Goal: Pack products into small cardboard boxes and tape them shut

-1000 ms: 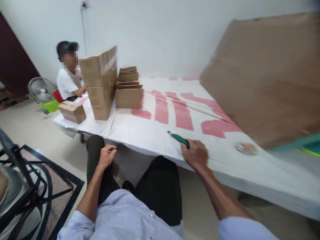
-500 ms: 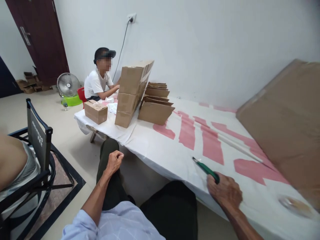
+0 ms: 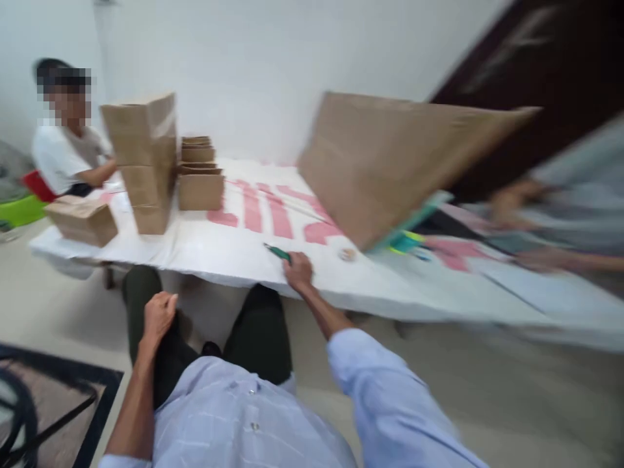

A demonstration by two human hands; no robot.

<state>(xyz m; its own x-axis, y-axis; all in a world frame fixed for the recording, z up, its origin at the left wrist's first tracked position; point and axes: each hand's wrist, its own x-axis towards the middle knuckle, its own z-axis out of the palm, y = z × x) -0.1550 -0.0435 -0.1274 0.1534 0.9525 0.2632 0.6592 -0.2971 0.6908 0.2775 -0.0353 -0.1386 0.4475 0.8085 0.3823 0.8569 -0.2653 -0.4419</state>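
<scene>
My right hand rests by the near edge of the cloth-covered table, closed around a green utility knife. The knife's tip points left, away from my fingers. My left hand lies on my left thigh, its fingers curled in and nothing visible in them. Just right of my right hand, a roll of clear tape sits on the cloth. Beyond it a large brown cardboard box stands tilted.
At the left stand a tall stack of taped boxes, a small closed box and several open cartons. A person sits at the far left end. Another person, blurred, is at the right. Yellow-green packaging lies beneath the large box.
My view has swung right, bringing the second person and more of the large box into sight. My right hand still holds the knife, and my left hand stays on my thigh.
</scene>
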